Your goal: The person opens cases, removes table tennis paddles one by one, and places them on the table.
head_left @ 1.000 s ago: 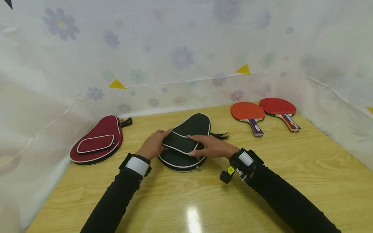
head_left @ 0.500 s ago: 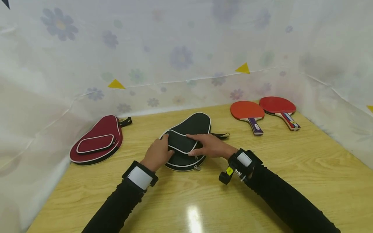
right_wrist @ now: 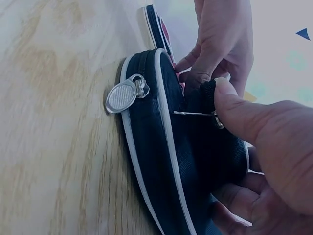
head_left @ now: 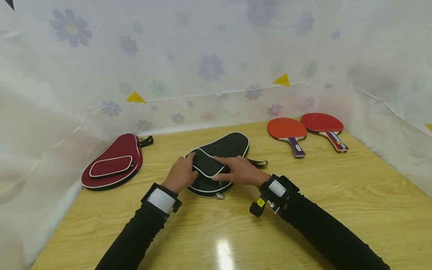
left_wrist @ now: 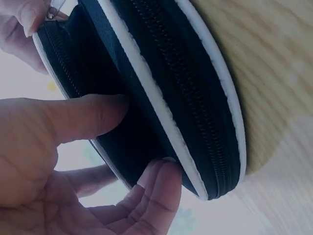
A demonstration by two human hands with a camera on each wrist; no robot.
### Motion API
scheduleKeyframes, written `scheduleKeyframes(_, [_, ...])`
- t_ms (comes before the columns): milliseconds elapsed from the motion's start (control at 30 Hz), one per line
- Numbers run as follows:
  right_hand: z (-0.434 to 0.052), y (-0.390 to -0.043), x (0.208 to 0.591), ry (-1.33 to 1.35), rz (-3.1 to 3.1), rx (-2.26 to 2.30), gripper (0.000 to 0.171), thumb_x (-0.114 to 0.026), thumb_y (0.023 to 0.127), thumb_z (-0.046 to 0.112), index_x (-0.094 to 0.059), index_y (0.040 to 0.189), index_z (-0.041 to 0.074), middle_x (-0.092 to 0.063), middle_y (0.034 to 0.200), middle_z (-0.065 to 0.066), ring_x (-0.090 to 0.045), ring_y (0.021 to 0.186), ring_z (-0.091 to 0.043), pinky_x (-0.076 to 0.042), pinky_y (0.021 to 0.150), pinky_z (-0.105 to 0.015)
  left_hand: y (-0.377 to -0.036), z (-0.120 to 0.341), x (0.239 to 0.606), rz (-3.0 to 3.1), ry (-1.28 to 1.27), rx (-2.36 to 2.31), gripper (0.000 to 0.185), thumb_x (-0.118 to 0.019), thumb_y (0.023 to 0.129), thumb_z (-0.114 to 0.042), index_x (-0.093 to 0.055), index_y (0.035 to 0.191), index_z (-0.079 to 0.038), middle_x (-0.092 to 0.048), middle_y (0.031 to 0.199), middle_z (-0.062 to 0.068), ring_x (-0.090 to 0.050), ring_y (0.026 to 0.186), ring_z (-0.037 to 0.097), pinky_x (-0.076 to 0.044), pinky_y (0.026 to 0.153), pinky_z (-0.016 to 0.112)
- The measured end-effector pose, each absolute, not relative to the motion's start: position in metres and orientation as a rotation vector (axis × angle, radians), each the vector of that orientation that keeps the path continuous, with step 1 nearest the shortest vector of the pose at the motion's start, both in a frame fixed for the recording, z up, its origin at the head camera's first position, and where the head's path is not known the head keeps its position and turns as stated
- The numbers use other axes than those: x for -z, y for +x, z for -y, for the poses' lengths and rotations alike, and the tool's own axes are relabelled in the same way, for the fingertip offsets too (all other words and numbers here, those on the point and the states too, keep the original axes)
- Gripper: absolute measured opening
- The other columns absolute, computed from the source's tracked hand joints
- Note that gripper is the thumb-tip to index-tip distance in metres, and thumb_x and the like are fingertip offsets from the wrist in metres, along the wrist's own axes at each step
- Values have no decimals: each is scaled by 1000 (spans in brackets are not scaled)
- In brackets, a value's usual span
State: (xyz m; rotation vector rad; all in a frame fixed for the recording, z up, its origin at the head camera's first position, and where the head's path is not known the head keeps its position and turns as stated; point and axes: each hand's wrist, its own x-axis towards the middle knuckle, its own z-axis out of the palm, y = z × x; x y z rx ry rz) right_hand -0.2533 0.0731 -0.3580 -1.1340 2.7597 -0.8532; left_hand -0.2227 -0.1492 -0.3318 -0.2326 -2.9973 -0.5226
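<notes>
Black paddle case lies mid-tabletop; left hand fingers grip its pocket at 9 o'clock, right hand fingers pinch the small zipper pull. Best steady the pocket, draw the pull along its track. Paddles lie at 2 o'clock

A red paddle case lies at the far left of the wooden table. Two red table-tennis paddles rest side by side at the far right, just before the flowered white curtain.
</notes>
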Motion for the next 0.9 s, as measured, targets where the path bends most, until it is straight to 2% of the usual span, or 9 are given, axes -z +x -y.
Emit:
scheduleKeyframes(100, [-71,-252,357,-1142,-2764,832,71,-67,96,45,-43,153,9,-72,97,-9,-65,79,-19,-50,82,-35,-226,151,331,3016,-251,504,61,-66,91,-4,-43,147,6,-59,122,33,-61,109,43,-52,89,50])
scheduleKeyframes(200, [-70,-251,355,-1157,-2760,816,70,-65,97,43,-43,153,7,-58,70,-2,-55,63,-17,-47,79,-34,-228,153,330,3024,-258,494,60,-64,91,-3,-44,147,6,-58,122,33,-60,110,43,-51,90,50])
scheduleKeyframes(300, [-69,-250,354,-1193,-2773,790,67,-63,99,41,-44,152,4,-65,77,-6,-63,76,-22,-49,86,-40,-231,153,329,3018,-270,490,60,-63,90,-1,-45,147,5,-59,121,33,-60,108,43,-51,90,50])
scheduleKeyframes(400, [-67,-248,354,-1220,-2792,759,64,-60,101,40,-44,151,2,-73,100,-15,-67,96,-28,-50,94,-45,-234,153,329,3008,-293,489,61,-61,87,3,-46,146,5,-60,119,33,-60,106,43,-50,89,50])
scheduleKeyframes(533, [-64,-247,354,-1216,-2808,743,62,-58,103,37,-44,151,2,-73,96,-14,-65,77,-21,-51,92,-45,-239,152,328,3000,-321,482,62,-58,84,8,-47,145,6,-62,117,33,-61,104,42,-50,87,49])
scheduleKeyframes(600, [-63,-248,355,-1221,-2819,744,61,-58,103,36,-44,151,1,-69,82,-10,-61,68,-16,-51,89,-43,-243,152,328,3010,-321,478,62,-58,85,8,-47,146,5,-63,118,32,-61,106,42,-50,87,48])
scheduleKeyframes(767, [-60,-247,359,-1256,-2859,743,57,-57,104,32,-45,150,0,-73,98,-17,-70,83,-25,-53,86,-43,-254,154,331,3031,-336,511,66,-58,84,10,-46,148,1,-61,127,30,-61,112,43,-50,88,46])
scheduleKeyframes(833, [-58,-246,359,-1280,-2873,748,56,-57,104,31,-46,149,-2,-73,106,-20,-71,89,-29,-53,84,-44,-258,157,333,3023,-363,533,67,-56,83,12,-46,149,0,-61,128,30,-63,107,41,-50,83,43])
scheduleKeyframes(900, [-57,-245,359,-1321,-2890,740,55,-56,104,29,-47,147,-4,-74,99,-17,-71,85,-27,-54,80,-42,-261,160,334,3014,-393,550,69,-55,82,14,-46,149,-1,-62,128,30,-64,95,38,-47,76,40])
